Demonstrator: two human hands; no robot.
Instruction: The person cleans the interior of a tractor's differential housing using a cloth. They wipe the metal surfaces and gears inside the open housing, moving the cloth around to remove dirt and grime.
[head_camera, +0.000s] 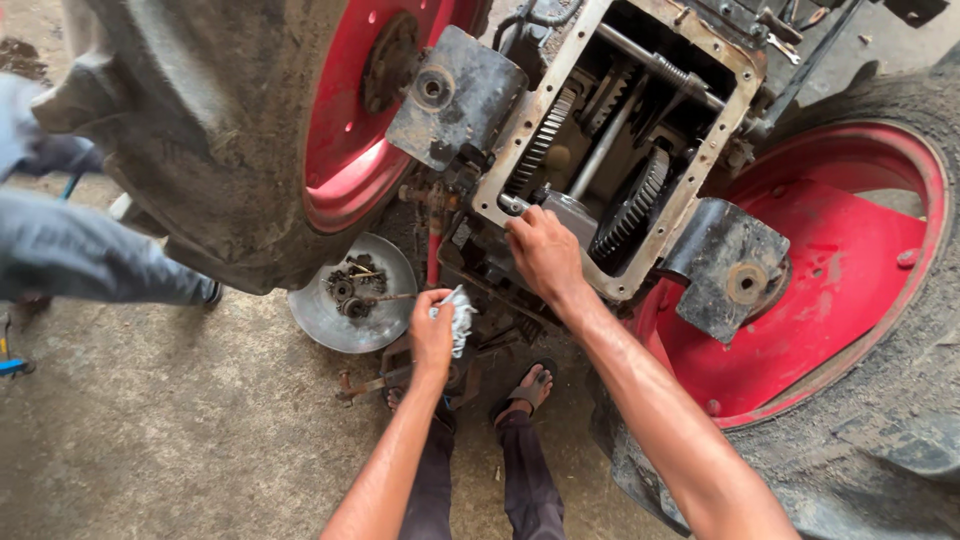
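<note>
Grey metal part (572, 215) sits at near rim of open gearbox housing (700, 150), partly under right hand (543, 252); fingers curled on it, gripping. Large toothed gears (632, 205) and steel shaft (600, 150) just beyond that grip, inside housing. Left hand (432, 335) lower, closed around crumpled white rag (461, 318). Left of rag grip: round metal dish (325, 320) on concrete floor, small dirty parts in it. Red wheel rims (840, 280) flank housing. Another person's grey-trousered legs (90, 255) far left.
</note>
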